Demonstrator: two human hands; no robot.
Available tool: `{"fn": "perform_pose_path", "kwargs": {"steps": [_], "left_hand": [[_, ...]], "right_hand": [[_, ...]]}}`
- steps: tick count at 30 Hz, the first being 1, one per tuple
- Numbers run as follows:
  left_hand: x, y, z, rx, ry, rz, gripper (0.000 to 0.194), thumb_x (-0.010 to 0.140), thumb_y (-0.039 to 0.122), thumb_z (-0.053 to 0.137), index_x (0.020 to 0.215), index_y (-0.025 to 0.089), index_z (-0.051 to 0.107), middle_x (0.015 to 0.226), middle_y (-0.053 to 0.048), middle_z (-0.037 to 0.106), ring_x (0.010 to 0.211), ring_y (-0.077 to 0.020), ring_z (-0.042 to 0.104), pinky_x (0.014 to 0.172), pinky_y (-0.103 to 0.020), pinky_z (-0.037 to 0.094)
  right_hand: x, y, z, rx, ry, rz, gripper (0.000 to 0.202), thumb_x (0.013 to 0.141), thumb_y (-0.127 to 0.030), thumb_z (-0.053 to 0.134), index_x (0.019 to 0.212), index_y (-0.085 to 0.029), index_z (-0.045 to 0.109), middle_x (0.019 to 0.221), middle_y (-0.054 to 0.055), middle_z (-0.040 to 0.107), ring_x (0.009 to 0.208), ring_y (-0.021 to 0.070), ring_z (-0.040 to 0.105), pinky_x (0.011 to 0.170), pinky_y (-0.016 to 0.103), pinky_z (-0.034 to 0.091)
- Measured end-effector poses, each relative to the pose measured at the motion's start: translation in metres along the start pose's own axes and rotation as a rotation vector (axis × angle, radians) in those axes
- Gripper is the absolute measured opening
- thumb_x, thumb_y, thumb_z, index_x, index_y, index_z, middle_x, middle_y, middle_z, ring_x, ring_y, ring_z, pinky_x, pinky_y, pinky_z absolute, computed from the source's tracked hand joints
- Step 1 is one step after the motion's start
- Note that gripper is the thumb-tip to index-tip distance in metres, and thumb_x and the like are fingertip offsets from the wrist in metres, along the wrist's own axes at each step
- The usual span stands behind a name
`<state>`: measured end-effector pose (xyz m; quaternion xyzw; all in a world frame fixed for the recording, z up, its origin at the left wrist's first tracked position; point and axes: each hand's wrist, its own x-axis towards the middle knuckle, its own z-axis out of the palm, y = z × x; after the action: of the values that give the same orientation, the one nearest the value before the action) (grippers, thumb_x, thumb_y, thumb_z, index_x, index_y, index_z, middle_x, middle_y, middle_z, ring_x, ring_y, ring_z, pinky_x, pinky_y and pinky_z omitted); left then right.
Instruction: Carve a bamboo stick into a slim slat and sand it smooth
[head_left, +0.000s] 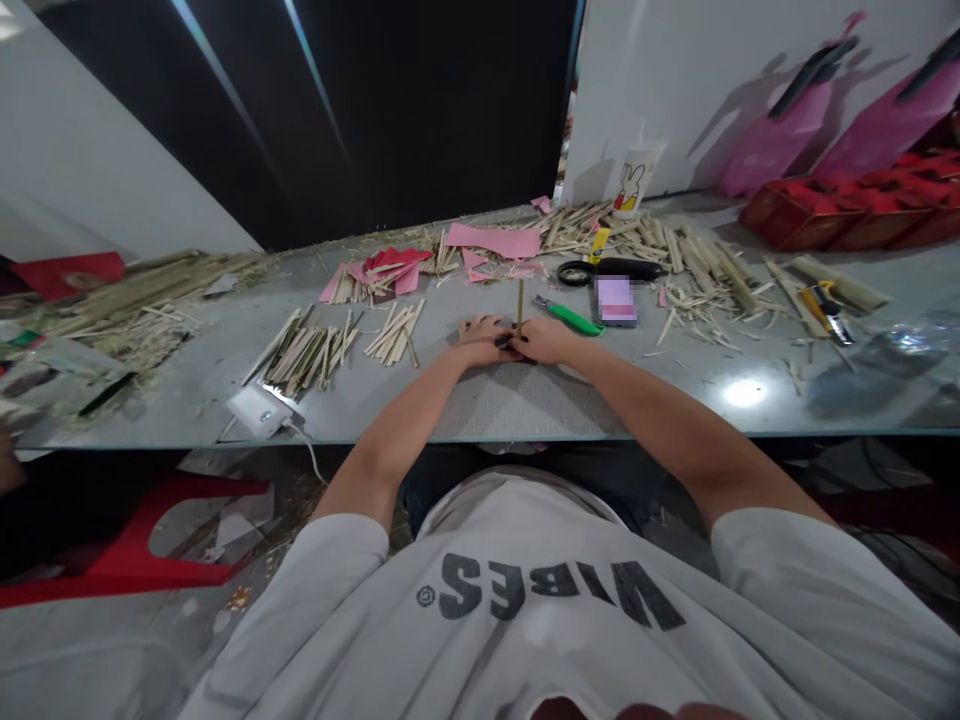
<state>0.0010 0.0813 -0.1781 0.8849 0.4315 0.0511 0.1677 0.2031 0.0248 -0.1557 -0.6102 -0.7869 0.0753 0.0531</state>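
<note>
My right hand (pixel 546 340) is closed, its fingertips pressed around the lower end of a thin bamboo strip (pixel 520 300) that points away from me. Beside it, my left hand (pixel 481 332) rests low on the table, fingers bent and thumb side turned toward the right hand. A small dark piece (pixel 505 341) sits between the two hands, at the left fingertips; its kind is too small to make out. Just beyond the right hand lies a green-handled cutter (pixel 574 318). A phone-like item with a blurred screen (pixel 616 300) is next to it.
Cut bamboo sticks (pixel 311 350) and a smaller pile (pixel 396 332) lie left on the grey table (pixel 525 410). Pink paper (pixel 495 240), black-handled scissors (pixel 622 268), a yellow cutter (pixel 825 308), a cup (pixel 636 180), red boxes (pixel 810 210) and a white device (pixel 259 410) stand around.
</note>
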Motion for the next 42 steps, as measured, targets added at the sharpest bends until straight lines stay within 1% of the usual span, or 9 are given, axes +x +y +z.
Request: {"fn": "perform_pose_path", "kwargs": {"steps": [5,11,16,20,23,29,34,40,42], "left_hand": [[0.002,0.0,0.002,0.007,0.024,-0.012,0.062,0.088,0.069,0.085,0.143,0.041,0.082,0.189,-0.01,0.042,0.178,-0.0485,0.023,0.138,-0.086,0.012],[0.006,-0.004,0.004,-0.003,0.035,-0.023,0.062,0.082,0.069,0.091,0.138,0.044,0.084,0.184,-0.008,0.049,0.172,-0.0476,0.035,0.139,-0.081,0.022],[0.006,-0.004,0.002,0.031,0.025,-0.039,0.07,0.088,0.075,0.083,0.15,0.043,0.078,0.188,-0.008,0.044,0.176,-0.0474,0.03,0.141,-0.079,0.019],[0.003,-0.001,-0.003,0.059,-0.019,-0.05,0.077,0.087,0.079,0.081,0.156,0.045,0.073,0.191,-0.007,0.04,0.178,-0.0459,0.028,0.141,-0.078,0.021],[0.001,0.001,-0.005,0.079,-0.034,-0.062,0.075,0.089,0.082,0.077,0.155,0.049,0.073,0.191,-0.003,0.039,0.18,-0.0418,0.028,0.143,-0.073,0.022],[-0.001,0.005,-0.008,0.124,-0.038,-0.074,0.077,0.095,0.085,0.066,0.16,0.045,0.07,0.193,-0.002,0.035,0.181,-0.0368,0.025,0.146,-0.067,0.02],[-0.002,0.005,-0.008,0.127,-0.06,-0.087,0.077,0.093,0.083,0.07,0.162,0.049,0.066,0.193,-0.001,0.036,0.181,-0.0359,0.026,0.145,-0.068,0.022],[0.0,0.006,-0.007,0.137,-0.039,-0.103,0.077,0.097,0.084,0.064,0.164,0.045,0.066,0.193,0.0,0.036,0.181,-0.037,0.026,0.147,-0.066,0.018],[-0.001,0.006,-0.008,0.136,-0.049,-0.103,0.077,0.096,0.084,0.067,0.164,0.047,0.065,0.193,-0.001,0.036,0.181,-0.0368,0.027,0.146,-0.067,0.02]], "right_hand": [[0.002,0.001,-0.003,-0.011,0.058,0.08,0.046,0.119,-0.042,0.053,0.113,-0.01,0.086,0.12,0.027,0.084,0.111,0.0343,0.078,0.092,0.037,0.056],[-0.001,-0.01,0.001,-0.002,0.005,0.0,0.034,0.115,-0.036,0.062,0.108,-0.014,0.087,0.118,0.024,0.085,0.111,0.0331,0.079,0.096,0.036,0.056],[0.006,-0.001,-0.003,-0.025,0.057,0.112,0.049,0.119,-0.043,0.051,0.123,-0.01,0.086,0.132,0.029,0.082,0.121,0.0388,0.079,0.099,0.04,0.057],[0.0,-0.001,-0.005,-0.018,0.0,0.056,0.046,0.117,-0.043,0.055,0.119,-0.012,0.088,0.127,0.025,0.084,0.118,0.0343,0.079,0.098,0.035,0.057],[0.0,-0.004,-0.005,-0.01,-0.048,0.014,0.045,0.116,-0.044,0.057,0.117,-0.014,0.089,0.122,0.022,0.086,0.114,0.0313,0.08,0.095,0.032,0.056],[0.007,-0.001,-0.008,-0.041,-0.002,0.101,0.055,0.12,-0.043,0.045,0.132,-0.005,0.084,0.137,0.03,0.08,0.125,0.0384,0.077,0.1,0.039,0.057],[-0.001,-0.005,-0.009,-0.013,-0.068,0.02,0.044,0.117,-0.043,0.056,0.117,-0.013,0.088,0.122,0.021,0.086,0.113,0.0294,0.079,0.093,0.031,0.056],[0.004,-0.005,-0.01,-0.046,0.001,0.125,0.056,0.12,-0.044,0.045,0.133,-0.007,0.084,0.14,0.03,0.08,0.127,0.039,0.076,0.101,0.04,0.057],[0.002,-0.006,-0.01,-0.032,-0.019,0.093,0.051,0.119,-0.044,0.049,0.128,-0.01,0.086,0.135,0.027,0.082,0.123,0.0364,0.077,0.1,0.037,0.057]]}}
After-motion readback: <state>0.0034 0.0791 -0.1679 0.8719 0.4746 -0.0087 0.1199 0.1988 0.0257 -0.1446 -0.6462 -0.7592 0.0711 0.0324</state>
